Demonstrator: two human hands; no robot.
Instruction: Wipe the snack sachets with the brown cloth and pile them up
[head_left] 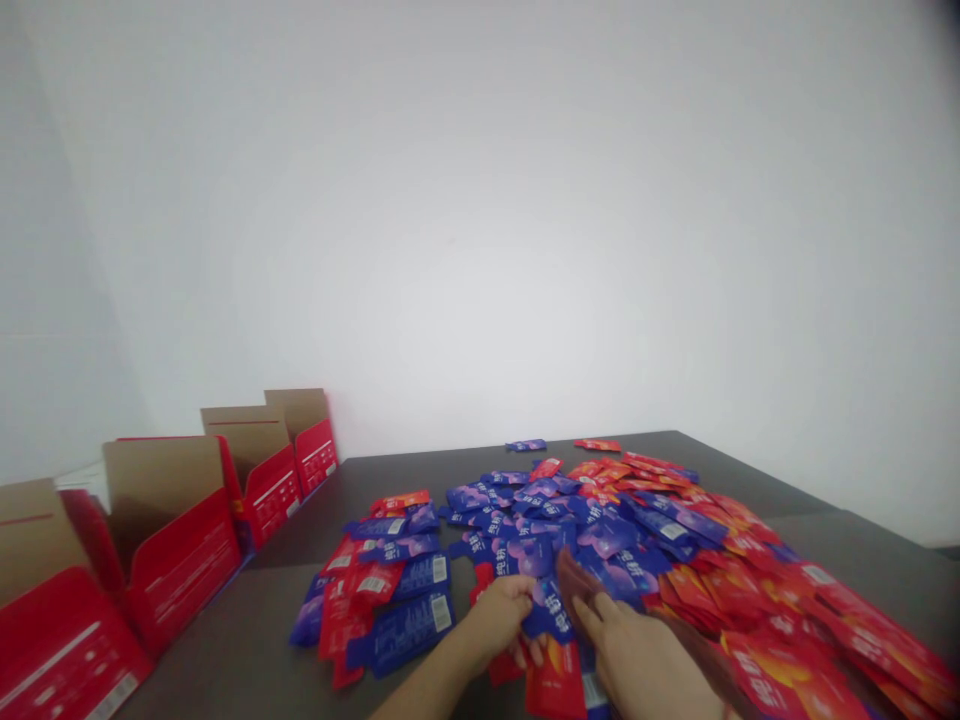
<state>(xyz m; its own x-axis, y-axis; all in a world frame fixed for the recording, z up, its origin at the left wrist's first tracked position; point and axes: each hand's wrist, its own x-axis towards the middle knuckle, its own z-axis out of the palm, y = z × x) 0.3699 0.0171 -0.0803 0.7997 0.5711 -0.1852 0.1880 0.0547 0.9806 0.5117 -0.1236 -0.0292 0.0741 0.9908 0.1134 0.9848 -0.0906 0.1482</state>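
My left hand [504, 618] pinches a blue sachet [551, 612] with white lettering by its upper left edge. Just below, a red sachet [559, 682] overlaps it, close to my left fingertips. Beside them, my right hand [626, 640] has its fingers closed over a dark reddish-brown flat piece [576, 588]; its kind is unclear, and my palm hides part of it. Around both hands spreads a loose heap of blue sachets [525, 525]. Red-orange sachets [765, 590] lie thickly on the right side.
A smaller group of mixed sachets, with a blue one [416, 630] in front, lies left of my hands on the dark table [277, 600]. Several open red cardboard boxes [184, 560] line the left edge. Behind the table stands a white wall [480, 240].
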